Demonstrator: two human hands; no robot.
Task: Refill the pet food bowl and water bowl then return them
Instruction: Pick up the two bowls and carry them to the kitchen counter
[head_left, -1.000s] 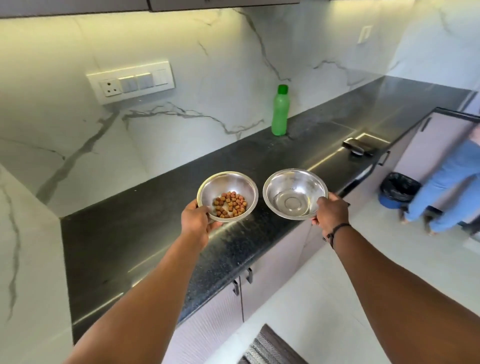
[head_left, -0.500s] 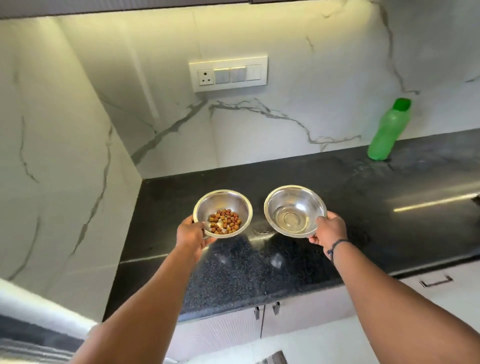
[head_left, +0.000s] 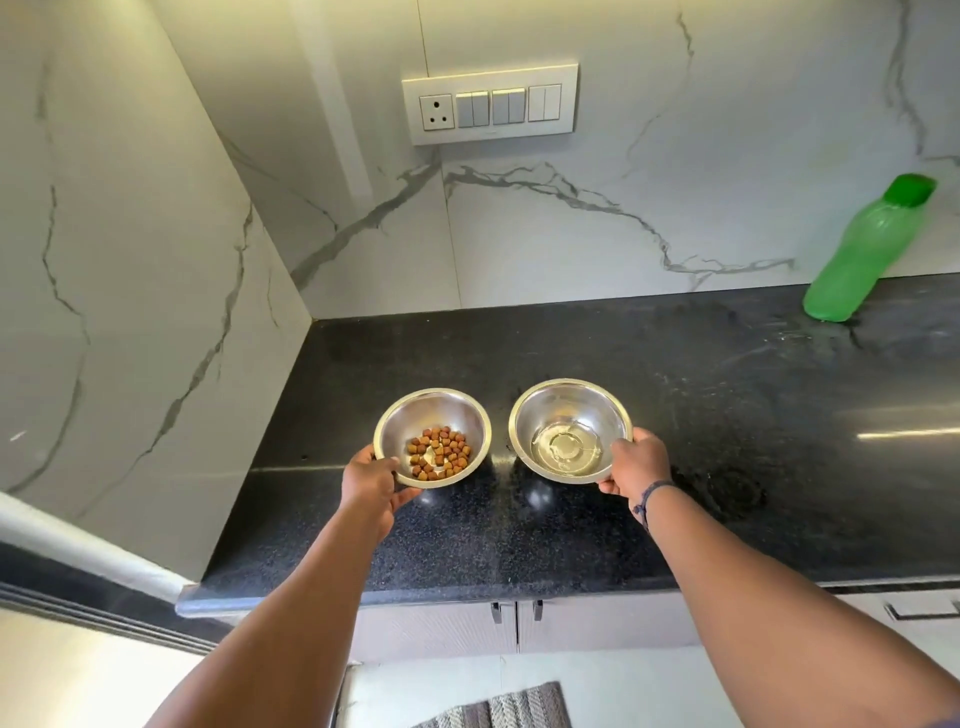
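Two steel bowls are over the black counter (head_left: 675, 405) near its left corner. The food bowl (head_left: 415, 415) on the left has brown kibble (head_left: 439, 451) in its bottom, and my left hand (head_left: 375, 483) grips its near rim. The water bowl (head_left: 570, 413) on the right has a little clear water in it, and my right hand (head_left: 635, 462) grips its near right rim. I cannot tell whether the bowls touch the counter or hang just above it.
A green bottle (head_left: 862, 254) stands at the back right of the counter against the marble wall. A switch panel (head_left: 491, 104) is on the wall behind. Cabinet doors (head_left: 514, 623) lie below the counter edge, and a striped mat (head_left: 509, 706) is on the floor.
The view has swung left toward the counter's corner. Both bowls, still held, have come lower and closer to the counter surface.
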